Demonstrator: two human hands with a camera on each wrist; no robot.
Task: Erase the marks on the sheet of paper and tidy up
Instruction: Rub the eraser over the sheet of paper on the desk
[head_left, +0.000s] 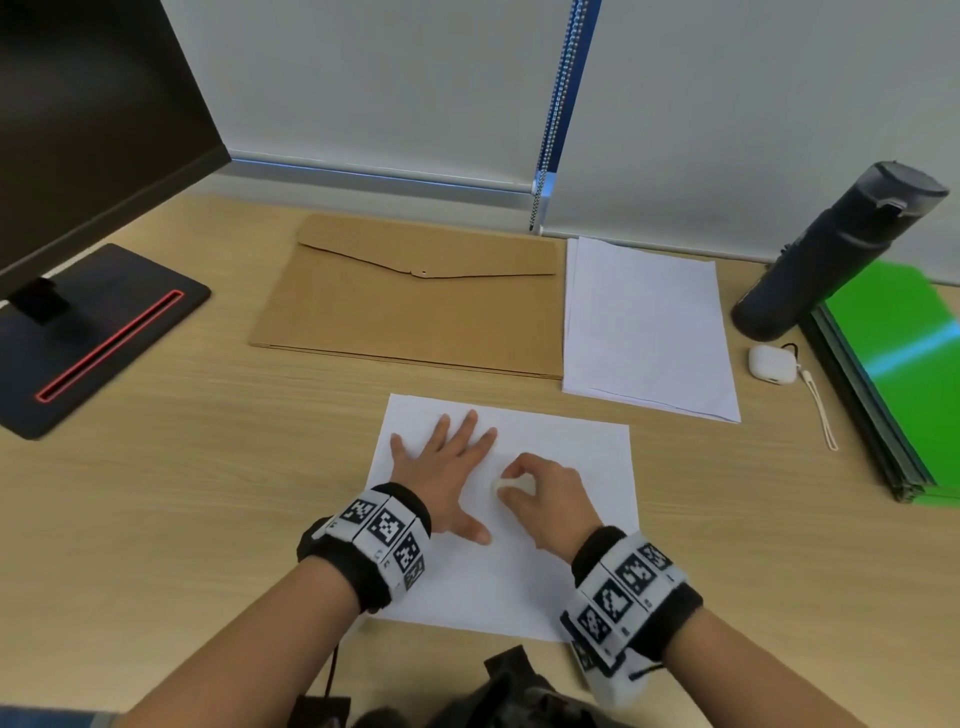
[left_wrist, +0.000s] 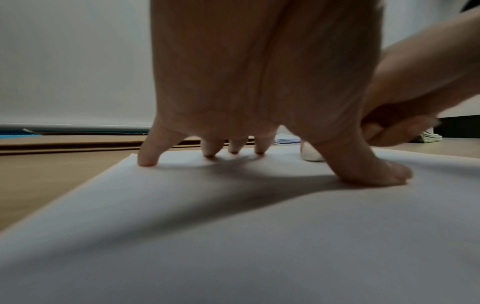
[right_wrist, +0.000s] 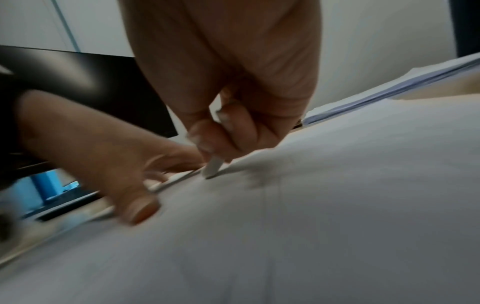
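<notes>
Table (head_left: 208, 493): wooden; sheet of paper (head_left: 571, 519) lies lower centre of the frame.
Left hand (head_left: 447, 467): flat, fingers spread, pinning the sheet against sliding.
Right hand (head_left: 545, 493): pinches white eraser (head_left: 511, 486), its tip on the sheet for rubbing.

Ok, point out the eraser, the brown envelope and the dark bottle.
eraser (head_left: 506, 486), head view, its white end showing between the fingertips.
brown envelope (head_left: 415, 317), head view, middle of its front.
dark bottle (head_left: 831, 249), head view, mid-body.
</notes>
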